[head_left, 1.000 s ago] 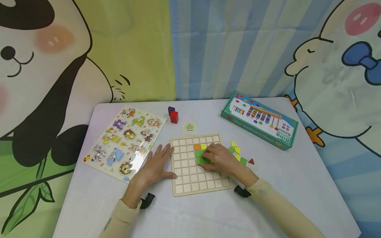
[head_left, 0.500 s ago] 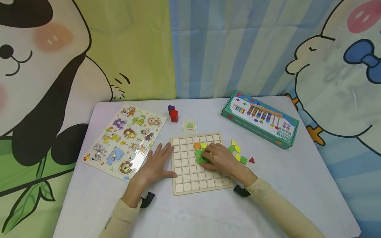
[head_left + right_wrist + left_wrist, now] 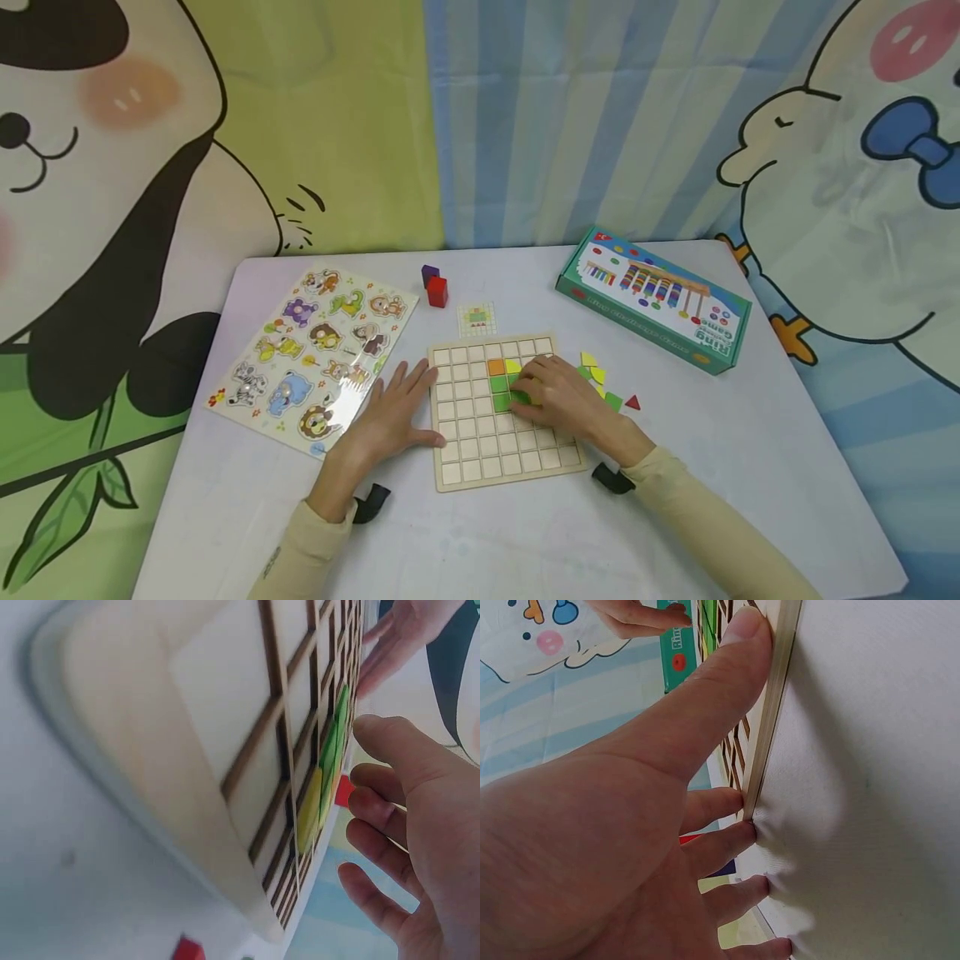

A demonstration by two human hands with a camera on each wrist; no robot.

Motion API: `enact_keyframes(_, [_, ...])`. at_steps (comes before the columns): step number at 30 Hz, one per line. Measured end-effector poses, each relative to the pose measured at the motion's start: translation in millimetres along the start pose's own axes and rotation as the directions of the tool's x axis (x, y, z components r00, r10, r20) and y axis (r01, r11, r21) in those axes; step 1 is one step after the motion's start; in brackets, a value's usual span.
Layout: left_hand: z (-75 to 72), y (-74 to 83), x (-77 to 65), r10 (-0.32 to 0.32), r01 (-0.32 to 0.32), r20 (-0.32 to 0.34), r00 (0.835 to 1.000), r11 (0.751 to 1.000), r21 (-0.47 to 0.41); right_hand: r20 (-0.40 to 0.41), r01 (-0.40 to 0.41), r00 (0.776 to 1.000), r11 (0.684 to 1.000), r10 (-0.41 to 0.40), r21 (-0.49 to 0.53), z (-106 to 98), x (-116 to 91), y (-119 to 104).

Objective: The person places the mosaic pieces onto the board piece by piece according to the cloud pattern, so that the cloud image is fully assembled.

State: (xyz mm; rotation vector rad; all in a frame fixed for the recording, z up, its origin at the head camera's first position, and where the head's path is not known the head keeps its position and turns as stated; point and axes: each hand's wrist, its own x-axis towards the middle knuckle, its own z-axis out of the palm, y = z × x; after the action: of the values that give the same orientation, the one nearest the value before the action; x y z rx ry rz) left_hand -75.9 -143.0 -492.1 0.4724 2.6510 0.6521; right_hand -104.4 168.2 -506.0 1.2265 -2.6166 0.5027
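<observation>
Spread wide, the left hand [image 3: 390, 425] is touching the board [image 3: 469, 450] at its left edge, while the right hand [image 3: 558, 396], loosely curled, seemingly empty, is risking to shift the green tiles [image 3: 500, 384] beyond the board's middle by brushing.

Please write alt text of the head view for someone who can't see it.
A person's right hand reaches over colored tiles on a wooden grid board, the left hand spread at its left edge. Around the board on a white table: loose tiles, a pattern card, two blocks, an animal puzzle, a green box.
</observation>
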Motion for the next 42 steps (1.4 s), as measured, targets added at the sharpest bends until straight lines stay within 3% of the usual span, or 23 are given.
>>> enact_keyframes(10, [0.9, -1.2, 0.5, -0.005, 0.005, 0.003, 1.0, 1.0, 0.011, -0.009, -0.087, 0.996, 0.996, 0.087, -0.018, -22.2, -13.5, 19.0])
enact_keyframes(23, [0.2, -2.0, -0.1, 0.007, -0.007, -0.003, 1.0, 1.0, 0.002, -0.063, -0.188, 0.981, 0.98, 0.184, -0.065, -49.0, -50.2, 58.8])
enact_keyframes(31, [1.2, -3.1, 0.2, 0.011, -0.011, -0.004, 1.0, 1.0, -0.009, -0.012, -0.255, 0.967, 0.965, 0.255, -0.067, -50.2, -66.0, 76.3])
enact_keyframes(36, [2.0, -3.8, -0.6, 0.006, -0.006, -0.002, 1.0, 1.0, -0.015, 0.042, -0.257, 0.965, 0.966, 0.258, -0.018, -47.2, -64.3, 77.6])
enact_keyframes(42, [2.1, -2.5, -1.8, 0.01, -0.01, -0.011, 1.0, 1.0, -0.017, 0.12, -0.299, 0.948, 0.954, 0.294, 0.028, -46.7, -57.6, 72.6])
